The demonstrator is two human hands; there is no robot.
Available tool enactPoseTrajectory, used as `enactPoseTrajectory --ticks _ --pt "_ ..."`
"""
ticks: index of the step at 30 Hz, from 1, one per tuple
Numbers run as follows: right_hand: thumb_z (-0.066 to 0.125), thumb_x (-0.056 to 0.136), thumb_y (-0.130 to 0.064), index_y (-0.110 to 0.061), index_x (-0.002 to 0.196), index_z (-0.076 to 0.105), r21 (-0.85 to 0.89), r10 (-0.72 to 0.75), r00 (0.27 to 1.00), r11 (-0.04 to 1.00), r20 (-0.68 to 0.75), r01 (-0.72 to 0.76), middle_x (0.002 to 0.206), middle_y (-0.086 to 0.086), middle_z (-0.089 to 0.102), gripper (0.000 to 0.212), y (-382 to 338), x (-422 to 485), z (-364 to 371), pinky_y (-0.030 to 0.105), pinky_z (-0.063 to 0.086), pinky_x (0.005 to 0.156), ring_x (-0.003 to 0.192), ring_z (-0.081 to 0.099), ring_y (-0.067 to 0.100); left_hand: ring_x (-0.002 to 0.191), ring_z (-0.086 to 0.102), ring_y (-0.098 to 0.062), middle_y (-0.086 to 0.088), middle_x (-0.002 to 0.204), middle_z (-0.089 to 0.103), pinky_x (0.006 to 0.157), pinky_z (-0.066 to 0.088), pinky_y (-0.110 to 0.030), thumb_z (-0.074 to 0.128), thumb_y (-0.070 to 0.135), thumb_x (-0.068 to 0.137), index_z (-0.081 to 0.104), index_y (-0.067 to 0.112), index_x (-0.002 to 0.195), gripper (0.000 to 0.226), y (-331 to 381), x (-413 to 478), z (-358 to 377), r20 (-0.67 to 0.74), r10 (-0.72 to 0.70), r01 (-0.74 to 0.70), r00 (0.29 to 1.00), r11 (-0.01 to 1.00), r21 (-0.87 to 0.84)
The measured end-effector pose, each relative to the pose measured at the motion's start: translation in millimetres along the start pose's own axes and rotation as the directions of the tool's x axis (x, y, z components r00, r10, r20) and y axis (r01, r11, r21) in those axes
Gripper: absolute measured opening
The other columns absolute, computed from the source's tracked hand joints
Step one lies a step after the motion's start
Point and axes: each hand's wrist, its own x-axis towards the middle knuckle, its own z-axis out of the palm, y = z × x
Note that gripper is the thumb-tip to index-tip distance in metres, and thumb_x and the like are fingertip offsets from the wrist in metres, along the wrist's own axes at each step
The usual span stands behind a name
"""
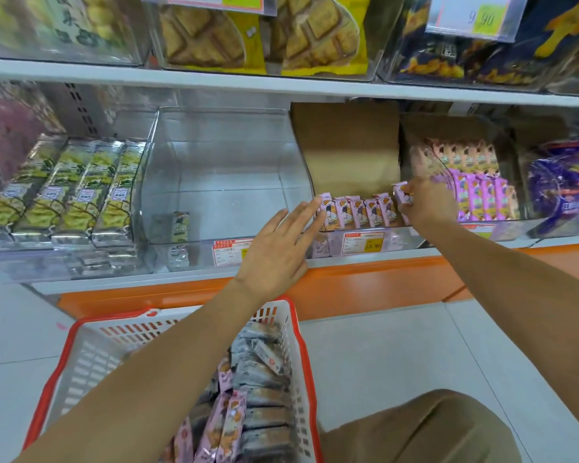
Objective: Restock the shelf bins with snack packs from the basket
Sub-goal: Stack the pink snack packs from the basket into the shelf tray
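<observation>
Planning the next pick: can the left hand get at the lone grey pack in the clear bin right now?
Likely yes. The left hand is open and holds nothing, just right of the bin, whose top is open; the grey pack stands alone near its front.

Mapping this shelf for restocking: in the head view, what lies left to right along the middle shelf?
Green-and-silver packs → nearly empty clear bin → row of pink snack packs → stacked pink-and-purple packs → dark purple bags.
</observation>
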Motion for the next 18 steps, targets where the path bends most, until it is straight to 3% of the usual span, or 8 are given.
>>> enactPoseTrajectory --ticks 5,11,15,18 --pt "0.075 0.084 -0.02 -0.007 0.103 0.068 -0.054 -0.002 0.994 0.999 0.111 0.008 0.091 0.014 0.068 0.025 -2 3 -1 0.037 0.056 0.073 0.085 0.066 0.032 0.145 0.03 -0.027 -0.013 0.161 0.02 0.118 0.023 -0.04 0.063 0.022 0.082 0.034 0.009 0.151 0.076 -1 0 -1 -0.003 0.014 -0.014 1.0 0.999 -0.038" --pt "0.064 0.091 -0.014 -0.002 0.102 0.071 0.014 -0.045 0.977 0.999 0.21 0.043 0.103 0.015 0.07 0.018 2 5 -4 0.035 0.053 0.086 0.096 0.065 0.029 0.15 0.015 -0.024 -0.009 0.164 0.004 0.119 0.008 -0.037 0.054 0.028 0.091 0.019 0.013 0.156 0.076 1 -1 -4 0.066 -0.003 0.003 0.998 1.0 0.0" --pt "0.053 0.096 -0.017 -0.002 0.097 0.071 0.051 0.006 0.964 0.999 0.265 -0.02 0.101 0.014 0.07 0.023 1 0 -11 0.033 0.053 0.081 0.092 0.065 0.027 0.151 0.007 -0.024 -0.008 0.165 -0.001 0.121 0.005 -0.038 0.053 0.024 0.091 0.012 0.014 0.157 0.078 3 -2 -8 0.087 -0.007 0.011 0.996 0.999 -0.05" --pt "0.05 0.097 -0.015 -0.002 0.098 0.071 0.084 -0.039 0.971 0.996 0.234 0.02 0.098 0.014 0.068 0.024 -5 -11 -21 0.033 0.052 0.079 0.093 0.064 0.029 0.152 0.002 -0.024 -0.006 0.165 -0.002 0.12 0.0 -0.036 0.054 0.019 0.09 0.011 0.016 0.158 0.081 4 -3 -12 0.097 -0.011 0.02 0.995 0.996 -0.09"
